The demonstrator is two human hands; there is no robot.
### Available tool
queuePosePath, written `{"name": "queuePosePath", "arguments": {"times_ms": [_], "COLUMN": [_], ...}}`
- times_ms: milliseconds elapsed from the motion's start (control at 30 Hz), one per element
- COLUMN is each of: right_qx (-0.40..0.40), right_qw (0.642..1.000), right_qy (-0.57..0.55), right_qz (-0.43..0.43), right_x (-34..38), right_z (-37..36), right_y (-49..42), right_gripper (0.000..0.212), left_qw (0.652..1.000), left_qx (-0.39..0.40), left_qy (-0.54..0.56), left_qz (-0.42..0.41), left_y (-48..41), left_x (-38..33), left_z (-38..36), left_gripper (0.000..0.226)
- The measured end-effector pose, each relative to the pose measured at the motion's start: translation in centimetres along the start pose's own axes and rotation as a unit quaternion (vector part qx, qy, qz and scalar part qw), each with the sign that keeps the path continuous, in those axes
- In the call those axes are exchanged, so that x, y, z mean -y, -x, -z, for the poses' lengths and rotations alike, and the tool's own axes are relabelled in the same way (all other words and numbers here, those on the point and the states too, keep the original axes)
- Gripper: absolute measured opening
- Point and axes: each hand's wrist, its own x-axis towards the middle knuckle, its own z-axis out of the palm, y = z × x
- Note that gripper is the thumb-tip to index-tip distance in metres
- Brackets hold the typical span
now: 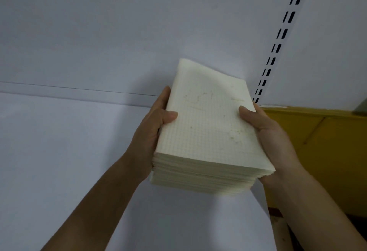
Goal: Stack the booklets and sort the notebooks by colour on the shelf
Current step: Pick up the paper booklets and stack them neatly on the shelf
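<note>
- The left hand (156, 131) and right hand (266, 133) grip the stack of booklets (206, 131) between them. One is on each long side, thumbs on the top cover, fingers curled round the edges.
- The stack's long axis runs away from the person, and both hands are equally near it.
- The white shelf (59, 151) lies beneath and to the left; whether the stack touches it cannot be told.
- A yellow box (317, 141) sits just to the right and is the likeliest obstruction.
- Beyond are the back panel (99, 32) and the slotted upright (278, 48).
</note>
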Motion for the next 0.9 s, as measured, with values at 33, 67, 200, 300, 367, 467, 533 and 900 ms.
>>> {"name": "queuePosePath", "arguments": {"times_ms": [33, 67, 200, 300, 367, 467, 533, 900], "right_qx": [-0.003, -0.005, -0.001, 0.004, -0.012, -0.017, -0.032, -0.125], "right_qw": [1.000, 1.000, 0.999, 0.999, 0.998, 0.992, 0.982, 0.816], "right_qy": [0.002, 0.006, 0.035, 0.017, 0.047, 0.122, 0.185, 0.516], "right_qz": [-0.005, -0.008, -0.006, -0.045, -0.037, -0.012, -0.005, 0.229], "right_x": [0.1, 0.2, 0.5, 0.6, 0.6, 1.0, 1.8, 3.3], "right_z": [-0.3, -0.6, -1.0, -0.9, -1.0, -1.1, -1.2, -9.3], "right_y": [0.0, -0.1, 0.3, 0.9, 0.9, 0.8, 0.9, 6.1], "right_gripper": [0.029, 0.028, 0.035, 0.052, 0.043, 0.032, 0.036, 0.052], "left_qw": [1.000, 1.000, 0.998, 0.995, 0.994, 0.992, 0.987, 0.885], "left_qx": [-0.001, -0.004, -0.015, -0.034, -0.038, 0.008, -0.004, -0.041], "left_qy": [0.001, 0.003, -0.009, -0.032, -0.044, -0.063, -0.107, -0.462], "left_qz": [0.009, 0.017, 0.063, 0.086, 0.092, 0.109, 0.117, -0.051], "left_y": [0.0, -0.1, 0.1, 0.3, 0.4, 0.6, 0.5, 3.9], "left_x": [-0.2, -0.4, -1.2, -1.5, -1.6, -2.1, -2.5, -6.2], "left_z": [0.0, 0.0, 0.0, -0.2, -0.3, -0.2, 0.2, 3.9], "left_gripper": [0.043, 0.038, 0.037, 0.077, 0.073, 0.054, 0.065, 0.085]}}
